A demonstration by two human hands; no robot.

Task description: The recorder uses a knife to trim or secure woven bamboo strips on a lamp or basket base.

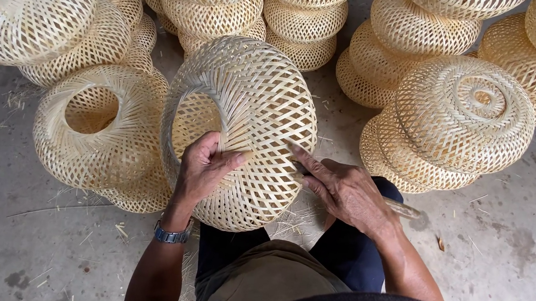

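Your left hand grips the woven bamboo shade that stands on edge in front of your knees, thumb laid across the outer lattice and fingers curled over the rim of its round opening, so the hand is clamped on the shade itself. Your right hand lies just beside it on the right, well apart from the left, fingers closed around a thin pale stick-like tool whose handle juts out past your wrist; the forefinger presses against the weave near the shade's lower right side. The tip of the tool is hidden between finger and lattice. The shade is hollow, and through its opening you see only the inner weave. A metal wristwatch sits on your left wrist. To your left another finished shade rests on its side with its mouth facing up, nothing visible inside, touching the one you hold. Behind it a larger rounded shade lies on a heap. Stacks of flatter woven shades stand at the back, and on your right a stack is topped by a shade with a spiral crown. Bamboo slivers litter the grey concrete floor beneath the shade.
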